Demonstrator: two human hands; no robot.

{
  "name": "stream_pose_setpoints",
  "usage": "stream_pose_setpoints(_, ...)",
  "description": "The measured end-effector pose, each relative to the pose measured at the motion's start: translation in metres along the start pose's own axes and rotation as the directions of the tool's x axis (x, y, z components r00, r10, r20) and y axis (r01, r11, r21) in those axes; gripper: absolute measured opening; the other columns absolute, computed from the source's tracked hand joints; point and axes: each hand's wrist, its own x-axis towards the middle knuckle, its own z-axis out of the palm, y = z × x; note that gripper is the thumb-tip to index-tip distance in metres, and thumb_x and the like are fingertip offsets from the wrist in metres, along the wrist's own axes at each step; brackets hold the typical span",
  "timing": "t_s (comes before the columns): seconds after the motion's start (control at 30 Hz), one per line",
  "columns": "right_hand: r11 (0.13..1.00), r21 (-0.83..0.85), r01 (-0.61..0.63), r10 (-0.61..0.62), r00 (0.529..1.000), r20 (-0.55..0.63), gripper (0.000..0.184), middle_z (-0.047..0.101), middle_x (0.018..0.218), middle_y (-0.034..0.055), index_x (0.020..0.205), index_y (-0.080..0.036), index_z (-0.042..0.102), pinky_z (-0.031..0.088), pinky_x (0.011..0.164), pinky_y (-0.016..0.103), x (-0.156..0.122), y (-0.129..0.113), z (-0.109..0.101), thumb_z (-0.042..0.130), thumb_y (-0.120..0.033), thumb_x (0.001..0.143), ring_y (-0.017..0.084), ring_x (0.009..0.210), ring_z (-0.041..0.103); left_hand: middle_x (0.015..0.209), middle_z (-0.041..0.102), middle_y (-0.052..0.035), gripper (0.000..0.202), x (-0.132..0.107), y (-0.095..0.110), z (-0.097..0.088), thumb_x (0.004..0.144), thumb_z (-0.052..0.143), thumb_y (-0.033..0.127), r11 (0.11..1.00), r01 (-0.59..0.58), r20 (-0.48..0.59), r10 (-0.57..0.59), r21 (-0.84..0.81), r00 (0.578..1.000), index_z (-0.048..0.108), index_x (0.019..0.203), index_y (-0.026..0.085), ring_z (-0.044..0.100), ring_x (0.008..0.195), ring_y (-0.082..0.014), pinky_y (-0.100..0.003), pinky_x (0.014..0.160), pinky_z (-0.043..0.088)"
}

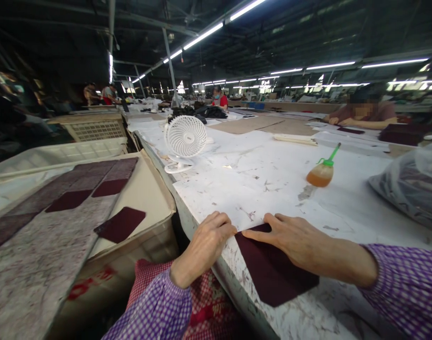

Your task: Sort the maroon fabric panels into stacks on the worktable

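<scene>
A dark maroon fabric piece [268, 274] with cut corners lies on the white-covered table near its front edge. My left hand [210, 238] is closed at the table edge, its fingertips pinching the piece's far left corner. Across the far part of the fabric lies my right hand [297, 241], thumb stretched toward the left fingertips and fingers apart, pressing on it. The right palm hides some of the fabric. To the left, another maroon piece [122, 224] rests on a bin's edge, beside more maroon pieces [69, 200] on a mottled board [53, 255].
A white fan [186, 137] stands at the table's left edge. Farther right are a bottle of amber liquid [320, 174] with a green spout and a clear plastic bag [414, 184]. Cream bins [155, 189] adjoin the table. A co-worker [366, 111] leans at the far right.
</scene>
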Motion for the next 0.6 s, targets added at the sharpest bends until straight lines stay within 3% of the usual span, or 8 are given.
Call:
stream_pose_setpoints(0.17, 0.998, -0.048, 0.051, -0.049, 0.998, 0.041, 0.070, 0.052, 0.085, 0.0056, 0.138, -0.044, 0.030, 0.024, 0.051, 0.026, 0.008, -0.001, -0.008, 0.040, -0.003, 0.082, 0.016, 0.059, 0.048, 0.090, 0.057, -0.0041, 0.019, -0.008, -0.008, -0.002, 0.093, 0.044, 0.019, 0.984, 0.067, -0.050, -0.076, -0.164, 0.996, 0.062, 0.091, 0.017, 0.052, 0.088, -0.0157, -0.028, 0.079, 0.044)
stream_pose_setpoints(0.33, 0.992, -0.107, 0.068, -0.065, 0.998, 0.027, 0.074, 0.052, 0.087, 0.0057, 0.140, -0.046, 0.024, 0.024, 0.050, 0.025, 0.014, -0.005, -0.009, 0.039, -0.003, 0.082, 0.014, 0.056, 0.046, 0.094, 0.057, -0.0056, 0.023, -0.006, -0.003, -0.001, 0.092, 0.043, 0.016, 0.985, 0.079, -0.071, -0.091, -0.153, 0.993, 0.059, 0.108, 0.019, 0.052, 0.092, -0.0184, -0.032, 0.083, 0.044)
stream_pose_setpoints(0.43, 0.996, -0.082, 0.040, -0.039, 0.999, 0.005, 0.078, 0.052, 0.092, 0.0067, 0.140, -0.045, 0.024, 0.031, 0.050, 0.025, 0.014, -0.006, -0.007, 0.039, -0.001, 0.078, 0.017, 0.064, 0.050, 0.095, 0.059, -0.0052, 0.023, -0.009, -0.005, -0.002, 0.091, 0.045, 0.016, 0.971, 0.106, -0.178, -0.145, -0.214, 0.973, 0.059, 0.109, 0.020, 0.054, 0.092, -0.0176, -0.031, 0.084, 0.044)
stream_pose_setpoints(0.5, 0.999, -0.032, 0.029, -0.030, 0.999, -0.027, 0.076, 0.053, 0.096, 0.0075, 0.138, -0.044, 0.031, 0.038, 0.052, 0.026, 0.010, -0.004, -0.003, 0.040, -0.001, 0.077, 0.020, 0.072, 0.053, 0.096, 0.061, -0.0049, 0.020, -0.021, -0.015, -0.001, 0.090, 0.047, 0.018, 0.960, 0.157, -0.339, -0.231, -0.232, 0.912, 0.060, 0.106, 0.020, 0.055, 0.093, -0.0170, -0.030, 0.083, 0.045)
stream_pose_setpoints(0.6, 0.997, 0.045, 0.055, -0.047, 0.986, -0.161, 0.074, 0.056, 0.102, 0.0085, 0.133, -0.041, 0.042, 0.049, 0.059, 0.033, -0.005, 0.004, 0.019, 0.039, 0.001, 0.073, 0.022, 0.080, 0.056, 0.094, 0.061, -0.0047, 0.018, -0.055, -0.049, 0.005, 0.091, 0.045, 0.021, 0.918, 0.348, -0.544, -0.393, -0.189, 0.742, 0.062, 0.097, 0.020, 0.057, 0.091, -0.0171, -0.031, 0.083, 0.046)
